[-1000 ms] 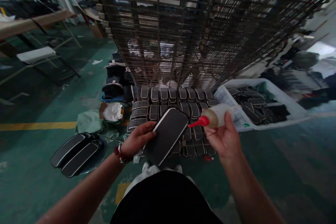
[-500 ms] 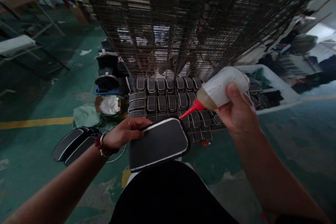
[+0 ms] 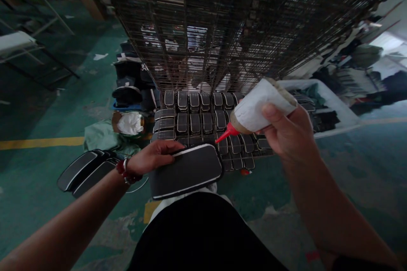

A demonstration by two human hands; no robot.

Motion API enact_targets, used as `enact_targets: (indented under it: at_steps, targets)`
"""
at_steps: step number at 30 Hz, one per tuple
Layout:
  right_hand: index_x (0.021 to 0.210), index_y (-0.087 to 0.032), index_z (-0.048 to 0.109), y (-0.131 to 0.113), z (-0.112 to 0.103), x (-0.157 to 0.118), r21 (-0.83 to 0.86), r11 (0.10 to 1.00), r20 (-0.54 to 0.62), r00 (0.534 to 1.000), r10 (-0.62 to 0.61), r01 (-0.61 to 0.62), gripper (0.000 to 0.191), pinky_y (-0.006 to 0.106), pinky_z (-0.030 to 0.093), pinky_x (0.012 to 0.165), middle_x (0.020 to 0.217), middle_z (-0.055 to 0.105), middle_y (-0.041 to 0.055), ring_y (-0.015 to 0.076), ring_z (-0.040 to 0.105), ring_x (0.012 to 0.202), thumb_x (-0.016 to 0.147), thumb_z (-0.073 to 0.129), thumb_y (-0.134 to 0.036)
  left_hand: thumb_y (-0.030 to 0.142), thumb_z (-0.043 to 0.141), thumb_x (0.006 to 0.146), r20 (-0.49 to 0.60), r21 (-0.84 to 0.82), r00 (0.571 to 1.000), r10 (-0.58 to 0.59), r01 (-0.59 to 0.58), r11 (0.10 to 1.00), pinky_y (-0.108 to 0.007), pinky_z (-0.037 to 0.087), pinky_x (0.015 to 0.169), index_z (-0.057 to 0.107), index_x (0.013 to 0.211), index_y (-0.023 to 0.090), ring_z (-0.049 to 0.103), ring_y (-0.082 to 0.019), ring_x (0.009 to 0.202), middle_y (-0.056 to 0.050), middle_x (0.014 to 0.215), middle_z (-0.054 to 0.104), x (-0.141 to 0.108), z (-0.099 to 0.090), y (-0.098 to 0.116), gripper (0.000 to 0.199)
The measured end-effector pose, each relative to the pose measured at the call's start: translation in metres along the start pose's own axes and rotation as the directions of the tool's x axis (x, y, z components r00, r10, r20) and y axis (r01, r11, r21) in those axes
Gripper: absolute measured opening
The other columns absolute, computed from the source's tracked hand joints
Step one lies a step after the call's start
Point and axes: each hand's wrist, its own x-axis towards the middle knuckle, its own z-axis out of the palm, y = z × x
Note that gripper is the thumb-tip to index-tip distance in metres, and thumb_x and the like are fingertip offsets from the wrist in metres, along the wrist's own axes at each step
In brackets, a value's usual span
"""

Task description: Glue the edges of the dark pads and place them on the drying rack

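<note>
My left hand [image 3: 158,159] grips the upper left edge of a dark grey, rounded panel [image 3: 190,173] with a white line along its border, thumb on top. The panel lies over my lap. In my right hand [image 3: 288,129] is a squeeze bottle [image 3: 262,108] with a white wrap, tilted down to the left. Its red nozzle [image 3: 227,132] points at the panel's far right corner; whether the tip touches cannot be made out. Similar panels [image 3: 92,169] lie on the floor beside my left forearm.
A tall wire rack [image 3: 203,29] rises ahead, with rows of small dark panels [image 3: 194,122] at its foot. Left of it stand stacked black pieces [image 3: 127,78] and an open container [image 3: 129,123] with white material. A white bin [image 3: 341,106] stands at right.
The panel and my left hand appear slightly further left. My right hand has shifted the bottle left and turned it a little, its nozzle still near the panel's far right corner.
</note>
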Motion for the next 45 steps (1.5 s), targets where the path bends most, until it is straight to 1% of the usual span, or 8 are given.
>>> enact_targets:
  at_steps: [5,9,12,18,25,29,38,45]
  targets:
    - [0.095,-0.023,0.069,-0.013,0.006,0.001,-0.105,0.994,0.016,1.0,-0.008,0.01,0.045,0.025,0.047,0.045,0.082,0.067,0.001,0.0158,0.06,0.067,0.061,0.095,-0.038,0.018,0.071,0.076,0.034,0.018,0.999,0.04,-0.04,0.999,-0.026,0.057,0.071,0.08,0.104,0.022,0.075,-0.019,0.081,-0.007,0.102,0.081,0.009,-0.002,-0.001,0.03]
    - [0.097,-0.023,0.068,-0.015,0.008,0.003,-0.134,0.991,0.046,0.999,0.02,-0.014,0.048,0.027,0.047,0.048,0.079,0.065,-0.0004,0.0144,0.056,0.062,0.061,0.095,-0.041,0.018,0.071,0.078,0.061,0.01,0.996,0.061,-0.062,0.998,-0.025,0.057,0.068,0.08,0.106,0.022,0.075,-0.019,0.079,-0.008,0.101,0.081,0.009,-0.005,0.0,0.029]
    - [0.096,-0.021,0.068,-0.012,0.008,0.004,-0.092,0.996,0.023,1.0,0.019,-0.017,0.048,0.028,0.049,0.051,0.082,0.066,0.0008,0.0151,0.059,0.065,0.06,0.096,-0.039,0.018,0.072,0.078,0.047,0.012,0.997,0.067,-0.068,0.998,-0.026,0.057,0.069,0.079,0.107,0.021,0.075,-0.02,0.081,-0.008,0.102,0.081,0.007,-0.008,0.002,0.03]
    - [0.09,-0.023,0.07,0.006,0.0,0.007,0.026,0.997,-0.015,0.997,0.073,-0.073,0.03,0.025,0.042,0.04,0.078,0.066,0.0006,0.015,0.059,0.06,0.072,0.088,-0.039,0.016,0.072,0.077,0.03,0.006,0.997,0.07,-0.07,0.998,-0.026,0.055,0.068,0.08,0.104,0.019,0.074,-0.021,0.079,-0.01,0.1,0.081,0.0,-0.01,0.008,0.028]
    - [0.085,-0.024,0.068,0.018,0.0,0.005,0.043,0.992,-0.075,0.989,0.125,-0.122,0.033,0.026,0.041,0.04,0.074,0.064,0.0018,0.017,0.059,0.06,0.07,0.087,-0.046,0.016,0.072,0.078,0.044,-0.053,0.997,0.07,-0.067,0.996,-0.023,0.055,0.065,0.08,0.104,0.015,0.074,-0.02,0.077,-0.011,0.098,0.081,-0.005,-0.009,0.01,0.027]
    - [0.088,-0.024,0.068,0.019,-0.002,0.003,0.025,0.995,-0.066,0.992,0.103,-0.102,0.031,0.027,0.041,0.041,0.078,0.064,0.0031,0.0195,0.062,0.065,0.074,0.085,-0.046,0.015,0.073,0.077,0.05,-0.071,0.996,0.07,-0.067,0.995,-0.024,0.057,0.067,0.081,0.102,0.015,0.075,-0.019,0.077,-0.011,0.097,0.082,-0.004,-0.008,0.009,0.026]
    - [0.086,-0.027,0.067,0.022,-0.005,-0.001,0.033,0.992,-0.045,0.992,0.12,-0.119,0.032,0.025,0.042,0.041,0.077,0.064,0.001,0.0168,0.058,0.063,0.073,0.086,-0.049,0.016,0.072,0.076,0.06,-0.049,0.996,0.066,-0.063,0.997,-0.025,0.056,0.065,0.081,0.099,0.014,0.074,-0.02,0.074,-0.011,0.092,0.081,-0.002,-0.005,0.009,0.024]
    - [0.089,-0.023,0.068,0.022,-0.009,-0.008,0.072,0.986,-0.064,0.986,0.157,-0.152,0.034,0.026,0.04,0.04,0.078,0.065,0.0019,0.017,0.058,0.061,0.073,0.086,-0.048,0.014,0.074,0.071,-0.017,-0.097,0.997,0.077,-0.078,0.992,-0.025,0.056,0.067,0.082,0.098,0.016,0.074,-0.019,0.076,-0.009,0.092,0.082,-0.002,-0.004,0.007,0.028]
